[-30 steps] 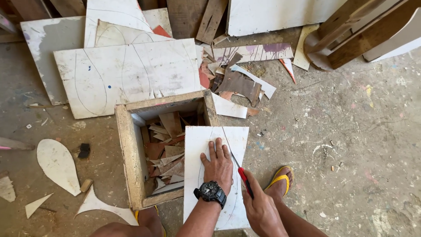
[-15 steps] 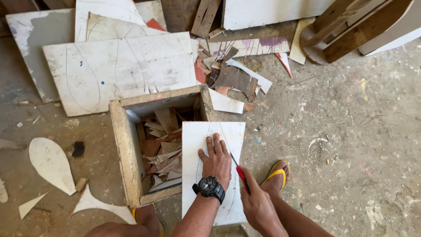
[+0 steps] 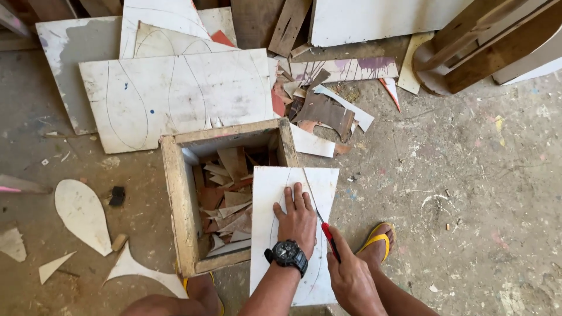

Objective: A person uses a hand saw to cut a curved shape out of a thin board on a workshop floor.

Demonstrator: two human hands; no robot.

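Head view, lower centre of the frame: white board (image 3: 295, 234), flat, with curved pencil outlines, lying across the right rim of an open wooden box (image 3: 225, 196) holding offcuts. Left hand (image 3: 298, 219), black wristwatch (image 3: 287, 256) on the wrist, pressed palm-down on the board, fingers spread flat, gripping nothing. Right hand (image 3: 351, 278), lower centre-right, fingers closed around the red handle of a thin-bladed saw (image 3: 319, 213); the blade runs up the board just right of the left hand, along a drawn line. Yellow sandal (image 3: 377, 240) on the floor just right of the board. Upper left: large marked white panel (image 3: 175, 96) with drawn leaf-like outlines. Left edge: cut teardrop piece (image 3: 82, 213) and smaller scraps on the concrete floor (image 3: 468, 175). Upper centre: heap of broken scrap. Step in hand, as judged: sawing a shape out of the board along its outline. Next move calls for steady downward pressure and a blade kept to the curve, clear of the steadying fingers.
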